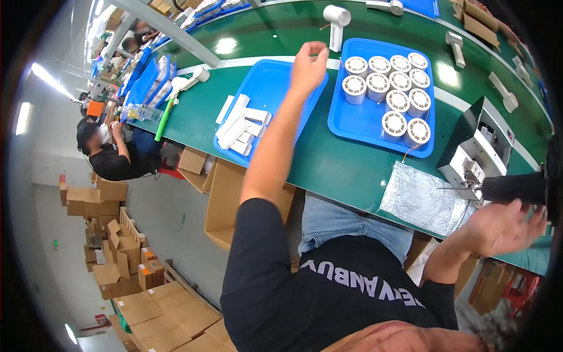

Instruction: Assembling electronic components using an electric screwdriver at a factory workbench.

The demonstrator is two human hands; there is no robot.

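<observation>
My left hand is raised over the green bench, between two blue trays. I see it from the back with thumb and forefinger pinched together, and whatever may be in them is hidden. The left tray holds several white flat rectangular pieces. On the right tray stand several white round ribbed parts. My right hand, blurred, is spread with its palm up just below a black cylinder at the bench's near edge.
A silver foil mat lies beside a small grey machine. White handheld devices lie further along the bench. A seated person works at the left. Cardboard boxes crowd the floor, and one box sits under the bench.
</observation>
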